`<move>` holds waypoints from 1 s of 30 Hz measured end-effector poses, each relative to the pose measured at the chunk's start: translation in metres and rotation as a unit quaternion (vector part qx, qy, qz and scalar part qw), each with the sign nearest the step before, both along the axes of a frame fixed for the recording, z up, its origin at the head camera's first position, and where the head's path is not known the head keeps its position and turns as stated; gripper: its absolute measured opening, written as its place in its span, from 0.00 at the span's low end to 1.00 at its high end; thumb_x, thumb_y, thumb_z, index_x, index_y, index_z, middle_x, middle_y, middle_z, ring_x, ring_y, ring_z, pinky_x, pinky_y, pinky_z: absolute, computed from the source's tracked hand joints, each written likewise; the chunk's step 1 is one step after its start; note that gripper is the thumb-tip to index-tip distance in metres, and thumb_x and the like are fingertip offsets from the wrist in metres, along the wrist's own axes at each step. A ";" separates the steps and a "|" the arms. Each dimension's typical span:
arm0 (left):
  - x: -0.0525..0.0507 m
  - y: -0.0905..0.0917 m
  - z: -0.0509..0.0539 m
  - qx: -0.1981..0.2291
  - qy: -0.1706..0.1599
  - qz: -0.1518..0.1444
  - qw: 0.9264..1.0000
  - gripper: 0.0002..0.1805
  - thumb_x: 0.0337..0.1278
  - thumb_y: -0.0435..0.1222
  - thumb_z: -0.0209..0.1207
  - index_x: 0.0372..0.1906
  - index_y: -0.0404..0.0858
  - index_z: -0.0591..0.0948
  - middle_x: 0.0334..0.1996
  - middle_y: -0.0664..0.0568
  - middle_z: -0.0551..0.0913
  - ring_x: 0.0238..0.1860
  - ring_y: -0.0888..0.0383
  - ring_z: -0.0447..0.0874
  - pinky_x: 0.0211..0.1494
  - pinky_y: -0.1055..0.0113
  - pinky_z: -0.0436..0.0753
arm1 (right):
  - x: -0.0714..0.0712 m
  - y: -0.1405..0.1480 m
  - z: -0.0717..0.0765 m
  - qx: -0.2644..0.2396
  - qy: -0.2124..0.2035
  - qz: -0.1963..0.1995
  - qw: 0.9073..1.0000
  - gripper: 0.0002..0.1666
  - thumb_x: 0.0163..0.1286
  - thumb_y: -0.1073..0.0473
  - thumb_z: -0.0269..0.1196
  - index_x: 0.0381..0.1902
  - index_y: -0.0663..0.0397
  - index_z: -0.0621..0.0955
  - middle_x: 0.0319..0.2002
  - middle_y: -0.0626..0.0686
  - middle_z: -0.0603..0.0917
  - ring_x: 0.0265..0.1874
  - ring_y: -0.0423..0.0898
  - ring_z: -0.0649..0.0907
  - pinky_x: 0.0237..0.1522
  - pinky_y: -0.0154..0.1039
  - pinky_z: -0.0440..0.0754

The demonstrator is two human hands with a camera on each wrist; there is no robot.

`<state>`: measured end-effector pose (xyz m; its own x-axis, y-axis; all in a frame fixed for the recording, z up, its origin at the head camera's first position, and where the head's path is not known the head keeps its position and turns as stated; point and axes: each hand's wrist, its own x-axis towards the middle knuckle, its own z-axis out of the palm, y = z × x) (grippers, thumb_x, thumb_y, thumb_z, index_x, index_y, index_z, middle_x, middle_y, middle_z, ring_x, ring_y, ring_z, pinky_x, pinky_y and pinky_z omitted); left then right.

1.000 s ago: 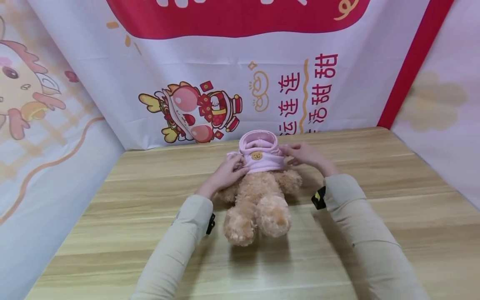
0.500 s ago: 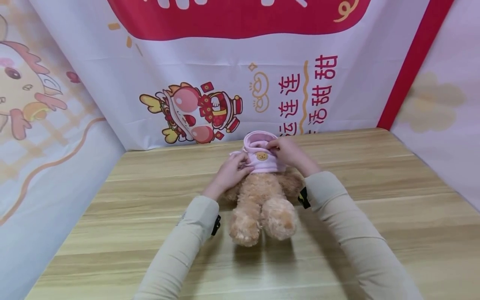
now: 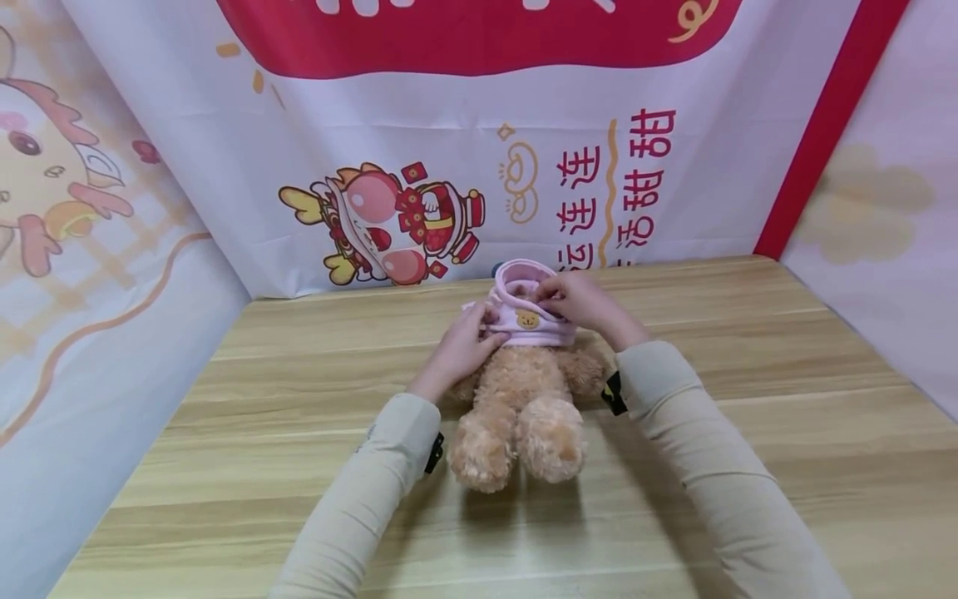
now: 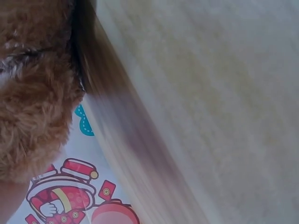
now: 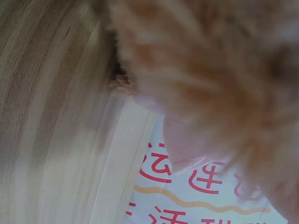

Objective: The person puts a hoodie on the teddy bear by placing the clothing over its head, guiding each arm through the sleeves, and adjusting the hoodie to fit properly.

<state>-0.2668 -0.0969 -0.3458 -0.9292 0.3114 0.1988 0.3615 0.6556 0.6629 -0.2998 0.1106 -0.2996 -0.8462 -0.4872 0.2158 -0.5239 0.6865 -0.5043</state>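
Teddy bear [image 3: 518,387] lies on the table [image 3: 262,416], feet toward 6 o'clock, a pink shirt [image 3: 537,329] bunched at its 12 o'clock end. At the shirt's 8 o'clock, the left hand [image 3: 462,343] pinches cloth between fingers and thumb; at 2 o'clock, the right hand [image 3: 582,306] pinches the collar [image 3: 506,281]. Holding left steady while easing the collar evenly should prevent twisting.

The bare left grip [image 3: 462,346] bends its fingers, thumb pointing rightward; ahead and to its right, the bare right grip [image 3: 589,306] pinches. Behind the 2 grips, the beige-sleeved left arm [image 3: 361,499] and beige-sleeved right arm [image 3: 711,457] slant inward.
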 end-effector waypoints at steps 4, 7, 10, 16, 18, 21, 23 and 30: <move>0.002 0.002 0.000 -0.010 0.007 0.006 1.000 0.13 0.63 0.37 0.58 0.48 0.35 0.71 0.49 0.43 0.77 0.51 0.49 0.76 0.56 0.56 0.78 | 0.001 -0.001 0.001 0.031 0.003 0.008 0.999 0.10 0.65 0.64 0.62 0.41 0.58 0.86 0.39 0.58 0.87 0.35 0.51 0.81 0.39 0.40 0.76; 0.004 0.004 0.000 -0.021 0.022 0.007 1.000 0.11 0.63 0.36 0.57 0.46 0.36 0.72 0.48 0.43 0.77 0.51 0.49 0.76 0.57 0.55 0.77 | 0.001 -0.002 0.003 0.064 0.000 0.016 0.998 0.11 0.63 0.64 0.62 0.43 0.57 0.86 0.37 0.57 0.87 0.34 0.50 0.80 0.39 0.41 0.76; 0.005 0.007 0.002 -0.040 0.040 0.004 0.998 0.09 0.65 0.35 0.56 0.46 0.36 0.72 0.49 0.42 0.77 0.53 0.48 0.77 0.59 0.55 0.77 | 0.001 -0.003 0.006 0.100 0.002 0.033 0.994 0.13 0.60 0.65 0.63 0.44 0.56 0.85 0.31 0.55 0.84 0.28 0.46 0.77 0.34 0.37 0.73; 0.006 0.010 0.005 -0.088 0.076 -0.016 0.993 0.05 0.67 0.32 0.51 0.43 0.34 0.71 0.48 0.39 0.75 0.51 0.46 0.76 0.57 0.54 0.77 | 0.002 -0.009 0.012 0.143 0.023 0.071 0.987 0.06 0.56 0.64 0.64 0.34 0.56 0.81 0.20 0.48 0.73 0.22 0.42 0.70 0.28 0.34 0.67; 0.006 0.010 0.007 -0.107 0.081 -0.024 0.991 0.05 0.69 0.32 0.49 0.43 0.34 0.71 0.46 0.40 0.75 0.49 0.47 0.76 0.55 0.54 0.78 | 0.002 -0.011 0.012 0.144 0.025 0.065 0.987 0.05 0.53 0.64 0.65 0.28 0.54 0.78 0.21 0.47 0.73 0.23 0.43 0.71 0.29 0.34 0.68; 0.003 0.010 0.010 -0.136 0.068 -0.038 0.988 0.06 0.70 0.33 0.47 0.43 0.34 0.71 0.43 0.40 0.75 0.46 0.47 0.76 0.52 0.54 0.78 | 0.002 -0.010 0.010 0.129 0.020 0.044 0.990 0.08 0.48 0.63 0.65 0.24 0.52 0.75 0.22 0.48 0.74 0.23 0.44 0.72 0.29 0.35 0.69; 0.002 0.008 0.011 -0.151 0.053 -0.049 0.986 0.05 0.71 0.33 0.46 0.42 0.35 0.71 0.40 0.41 0.76 0.44 0.47 0.77 0.50 0.54 0.78 | 0.002 -0.006 0.007 0.102 -0.004 0.024 0.995 0.08 0.49 0.64 0.65 0.23 0.53 0.74 0.22 0.48 0.74 0.23 0.44 0.72 0.28 0.35 0.69; 0.001 0.000 0.006 -0.154 0.003 -0.073 0.985 0.05 0.69 0.32 0.47 0.38 0.36 0.72 0.34 0.44 0.75 0.41 0.50 0.74 0.50 0.55 0.75 | 0.002 0.010 -0.002 0.007 -0.068 -0.029 0.997 0.05 0.54 0.64 0.65 0.27 0.57 0.78 0.28 0.53 0.77 0.25 0.45 0.72 0.29 0.36 0.71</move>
